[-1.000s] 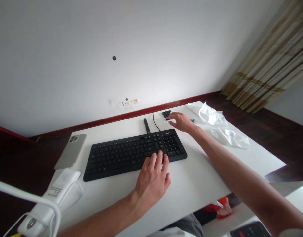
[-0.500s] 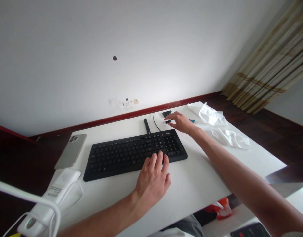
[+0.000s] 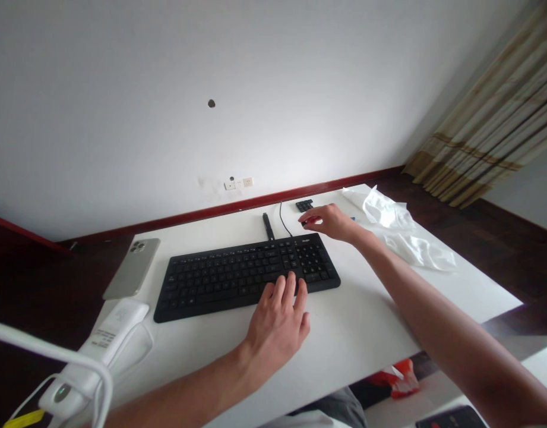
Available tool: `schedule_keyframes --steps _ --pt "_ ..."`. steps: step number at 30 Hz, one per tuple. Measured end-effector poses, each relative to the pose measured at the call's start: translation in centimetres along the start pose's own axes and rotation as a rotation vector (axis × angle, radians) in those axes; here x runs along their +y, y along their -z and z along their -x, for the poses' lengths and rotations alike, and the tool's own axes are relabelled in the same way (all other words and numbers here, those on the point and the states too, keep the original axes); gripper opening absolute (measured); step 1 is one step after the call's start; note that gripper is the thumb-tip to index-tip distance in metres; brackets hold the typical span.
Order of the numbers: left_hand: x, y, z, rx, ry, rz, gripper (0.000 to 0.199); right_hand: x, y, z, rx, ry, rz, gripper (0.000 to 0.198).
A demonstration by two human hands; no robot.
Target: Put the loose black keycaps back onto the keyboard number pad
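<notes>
A black keyboard lies on the white table. My left hand rests palm down at its front edge near the number pad, fingertips on the lower keys and fingers apart. Beyond the keyboard's far right corner, my right hand pinches a small black keycap between thumb and fingertips. Just behind that hand sits a cluster of black keycaps. A black pen-like stick lies behind the keyboard, beside its cable. Part of a small blue object shows past my right hand.
Crumpled clear plastic lies on the right side of the table. At the left are a phone and a white power strip with thick white cords. A curtain hangs at the right, and the wall stands behind the table.
My right hand has closed its thumb and fingers on a small black keycap beside the cluster and taken hold of it. My left hand has stayed put on the keyboard's edge.
</notes>
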State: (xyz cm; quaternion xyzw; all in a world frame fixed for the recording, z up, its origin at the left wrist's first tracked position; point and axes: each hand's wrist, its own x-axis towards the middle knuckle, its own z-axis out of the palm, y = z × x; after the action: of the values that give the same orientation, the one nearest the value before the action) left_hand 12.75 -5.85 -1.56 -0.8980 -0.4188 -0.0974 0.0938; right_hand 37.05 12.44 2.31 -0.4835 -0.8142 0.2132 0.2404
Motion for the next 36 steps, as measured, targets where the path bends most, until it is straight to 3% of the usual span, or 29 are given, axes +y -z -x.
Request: schedule_keyframes --steps 5,9,12,21,36 --pt "0.0 0.1 0.0 -0.009 0.002 0.003 0.055 -3.1 1.6 0.9 -0.3 -0.115 -0.363 0.033" --pt "0.1 0.1 0.0 -0.014 0.003 0.018 0.055 -4.7 2.4 1.4 -0.565 -0.124 -0.407 0.031" --pt "0.1 0.3 -0.1 -0.011 0.007 0.04 0.053 -4.9 2.3 1.7 -0.67 -0.126 -0.375 0.027" --pt "-0.4 1.3 -0.9 -0.076 -0.142 0.174 0.02 -5.6 1.3 2.0 -0.656 -0.122 -0.196 0.018" --pt "-0.9 1.0 -0.9 -0.037 -0.182 0.21 0.018 -6.6 0.5 2.2 -0.655 -0.073 -0.027 0.015"
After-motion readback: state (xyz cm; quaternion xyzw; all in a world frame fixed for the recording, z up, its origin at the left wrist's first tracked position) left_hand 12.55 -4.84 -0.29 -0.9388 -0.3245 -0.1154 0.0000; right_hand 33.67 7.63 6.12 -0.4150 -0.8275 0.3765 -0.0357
